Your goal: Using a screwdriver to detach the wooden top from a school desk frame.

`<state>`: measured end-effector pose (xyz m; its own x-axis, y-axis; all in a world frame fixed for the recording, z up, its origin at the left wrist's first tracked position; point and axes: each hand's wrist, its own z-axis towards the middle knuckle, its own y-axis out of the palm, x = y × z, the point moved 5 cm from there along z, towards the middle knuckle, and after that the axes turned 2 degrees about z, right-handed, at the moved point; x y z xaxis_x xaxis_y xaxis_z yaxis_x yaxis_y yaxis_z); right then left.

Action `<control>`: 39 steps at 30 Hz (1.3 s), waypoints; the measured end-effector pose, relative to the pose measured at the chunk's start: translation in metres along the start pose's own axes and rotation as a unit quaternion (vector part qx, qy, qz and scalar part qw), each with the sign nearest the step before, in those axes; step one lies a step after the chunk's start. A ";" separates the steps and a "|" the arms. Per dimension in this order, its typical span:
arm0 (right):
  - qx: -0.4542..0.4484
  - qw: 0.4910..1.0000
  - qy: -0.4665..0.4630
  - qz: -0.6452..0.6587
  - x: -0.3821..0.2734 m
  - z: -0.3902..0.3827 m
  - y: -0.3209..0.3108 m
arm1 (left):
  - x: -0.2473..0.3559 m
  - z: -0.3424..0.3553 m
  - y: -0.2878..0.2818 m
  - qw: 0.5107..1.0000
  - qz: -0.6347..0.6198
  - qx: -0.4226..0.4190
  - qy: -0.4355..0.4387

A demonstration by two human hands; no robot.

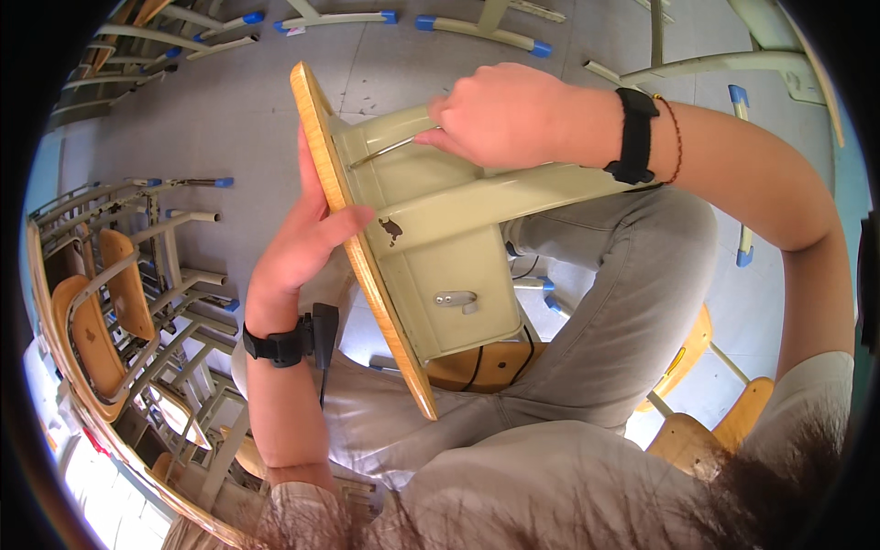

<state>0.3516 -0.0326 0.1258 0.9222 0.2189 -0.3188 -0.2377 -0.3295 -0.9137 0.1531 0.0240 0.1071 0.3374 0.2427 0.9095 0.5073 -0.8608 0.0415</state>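
A small desk is tipped on its side across my lap, its wooden desktop (371,275) standing on edge with the beige metal body (445,266) to the right of it. My left hand (307,234) is closed around the desktop, the thumb on the metal side and the fingers partly hidden behind the board. My right hand (504,115) is closed on a screwdriver (385,151); only its thin metal shaft shows, the handle being hidden in my fist. The shaft's tip touches or nearly touches the metal body beside the desktop. A beige metal leg bar (513,202) crosses the body below my right hand.
Stacked chairs and desks (137,302) crowd the left side. Metal legs with blue foot caps (481,37) stand along the far floor (247,110). A wooden seat (486,367) lies under my legs, and wooden chair parts (687,440) are at my right. A small latch (456,299) is on the metal body.
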 end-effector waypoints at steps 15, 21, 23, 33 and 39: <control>-0.075 0.979 0.076 0.172 -0.002 -0.003 0.029 | 0.000 0.002 0.002 1.000 0.005 0.001 -0.005; 0.006 0.994 0.060 0.093 -0.002 -0.008 0.023 | -0.002 0.002 0.002 1.000 -0.008 -0.004 -0.020; 0.029 0.998 0.036 0.052 -0.001 -0.006 0.019 | -0.002 0.001 0.000 1.000 0.006 0.006 -0.006; -0.149 0.967 -0.038 0.203 0.025 -0.001 0.012 | 0.000 0.002 0.005 1.000 -0.015 -0.013 -0.016; -0.230 0.883 0.124 0.389 0.031 -0.013 0.030 | 0.000 0.002 0.003 1.000 0.012 -0.015 -0.010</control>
<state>0.3777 -0.0478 0.0922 0.5866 -0.4277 -0.6877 -0.7324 -0.6427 -0.2250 0.1564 0.0224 0.1058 0.3659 0.2306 0.9017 0.4750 -0.8794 0.0321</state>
